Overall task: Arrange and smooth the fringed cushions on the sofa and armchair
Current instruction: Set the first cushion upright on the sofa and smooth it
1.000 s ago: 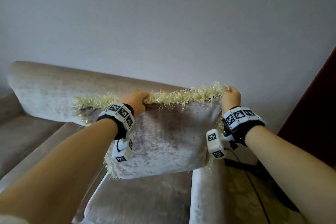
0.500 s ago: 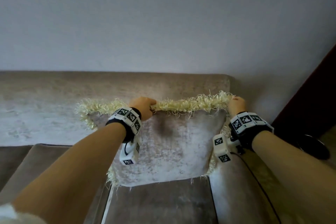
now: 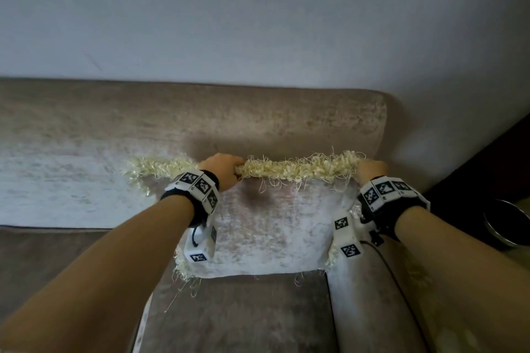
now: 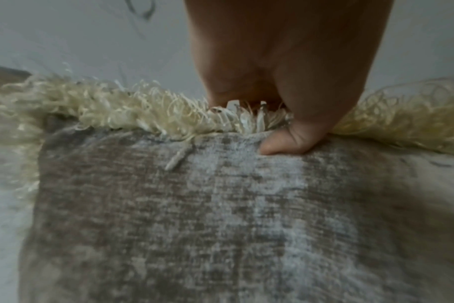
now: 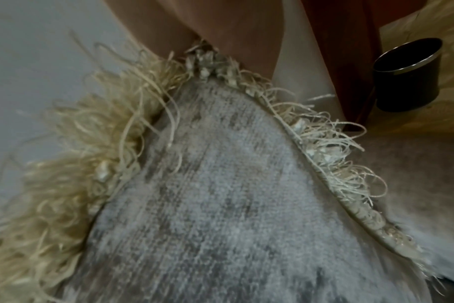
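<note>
A grey velvet cushion (image 3: 272, 226) with cream fringe (image 3: 298, 170) stands upright on the sofa seat (image 3: 243, 315), in the corner by the right armrest (image 3: 370, 301), close to the backrest (image 3: 200, 117). My left hand (image 3: 222, 169) grips its top edge left of the middle, thumb in front and fingers behind (image 4: 293, 141). My right hand (image 3: 370, 167) holds the top right corner (image 5: 210, 59) among the fringe. The cushion (image 4: 220, 215) fills both wrist views (image 5: 220, 205).
A pale wall (image 3: 258, 23) rises behind the sofa. A dark round container with a metal rim (image 3: 507, 223) stands on the floor right of the armrest, next to a dark reddish panel (image 3: 493, 163). The sofa seat runs on to the left (image 3: 57, 252).
The cushion has come down from mid-air onto the seat in the right corner, with both hands still gripping its top edge. My view has swung to face the backrest squarely.
</note>
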{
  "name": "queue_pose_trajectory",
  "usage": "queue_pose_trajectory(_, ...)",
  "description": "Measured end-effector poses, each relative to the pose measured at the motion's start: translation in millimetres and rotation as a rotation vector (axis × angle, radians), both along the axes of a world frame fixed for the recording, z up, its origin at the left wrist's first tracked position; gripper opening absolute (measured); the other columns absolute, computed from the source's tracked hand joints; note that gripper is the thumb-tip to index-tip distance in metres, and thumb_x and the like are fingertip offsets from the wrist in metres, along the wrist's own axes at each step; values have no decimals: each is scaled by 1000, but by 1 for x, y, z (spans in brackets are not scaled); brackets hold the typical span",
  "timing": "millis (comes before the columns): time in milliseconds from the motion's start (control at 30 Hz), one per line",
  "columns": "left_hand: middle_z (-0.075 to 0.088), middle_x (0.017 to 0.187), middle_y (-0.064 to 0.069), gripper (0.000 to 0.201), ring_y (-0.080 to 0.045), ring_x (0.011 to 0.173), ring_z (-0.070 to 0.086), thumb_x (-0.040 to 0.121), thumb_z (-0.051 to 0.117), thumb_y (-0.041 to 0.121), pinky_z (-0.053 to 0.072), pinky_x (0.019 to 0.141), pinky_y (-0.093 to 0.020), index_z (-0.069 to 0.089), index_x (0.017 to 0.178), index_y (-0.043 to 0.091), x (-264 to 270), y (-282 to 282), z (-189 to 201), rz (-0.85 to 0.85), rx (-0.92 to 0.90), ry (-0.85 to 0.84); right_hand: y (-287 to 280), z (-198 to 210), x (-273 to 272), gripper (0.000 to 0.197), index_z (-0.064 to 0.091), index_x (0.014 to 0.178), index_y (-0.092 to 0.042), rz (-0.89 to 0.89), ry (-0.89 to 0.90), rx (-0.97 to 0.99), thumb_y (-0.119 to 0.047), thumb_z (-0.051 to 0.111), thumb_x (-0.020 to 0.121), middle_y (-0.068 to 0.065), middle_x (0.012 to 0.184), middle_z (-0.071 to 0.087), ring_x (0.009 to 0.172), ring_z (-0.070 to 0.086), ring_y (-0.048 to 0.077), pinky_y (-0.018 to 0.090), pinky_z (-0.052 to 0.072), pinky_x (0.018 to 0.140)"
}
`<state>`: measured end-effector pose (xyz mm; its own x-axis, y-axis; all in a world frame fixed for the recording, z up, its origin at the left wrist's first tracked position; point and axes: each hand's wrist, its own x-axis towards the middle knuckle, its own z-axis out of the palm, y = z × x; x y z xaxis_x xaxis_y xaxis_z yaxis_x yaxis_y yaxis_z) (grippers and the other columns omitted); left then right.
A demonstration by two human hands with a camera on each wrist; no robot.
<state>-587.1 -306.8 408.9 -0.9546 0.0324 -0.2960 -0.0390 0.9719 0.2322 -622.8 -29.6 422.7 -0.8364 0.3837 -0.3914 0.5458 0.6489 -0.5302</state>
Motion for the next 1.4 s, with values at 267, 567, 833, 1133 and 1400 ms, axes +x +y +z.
queue_pose_trajectory(267,44,131,-8,52,-27,118,41,82,66,28,36,103,-38,44,127,17,-52,-2,-45,146,39,325,10,-67,-63,48,60,94,-20,-246,317,-403,-54,25,95,5,89,57,86,52,22,39,43,80)
queue_pose_trajectory(567,14,153,-16,104,-36,142,13,64,61,73,13,114,-53,19,144,22,-10,-55,-86,658,158,541,-7,-71,-3,56,35,140,1,-156,155,-424,-38,28,100,18,146,36,134,36,29,19,28,94)
queue_pose_trajectory(833,55,127,-11,61,-26,127,42,87,33,64,22,109,-52,52,116,14,0,-69,-78,503,-119,276,-17,-78,14,53,58,107,8,-40,20,-199,-39,33,99,26,108,59,93,58,33,14,35,43)
queue_pose_trajectory(1133,64,90,-16,61,-29,87,60,90,30,63,37,97,-46,58,95,10,-10,-84,-20,415,-133,436,-16,-66,-5,69,52,123,5,-61,-32,-210,-52,26,96,23,126,55,115,53,34,30,37,86)
queue_pose_trajectory(1400,46,130,-16,52,-34,122,40,89,49,49,32,102,-54,41,123,11,-16,-78,-73,562,10,328,-22,-111,-1,43,54,113,3,-185,212,-111,-35,44,96,24,102,58,94,55,38,35,39,80)
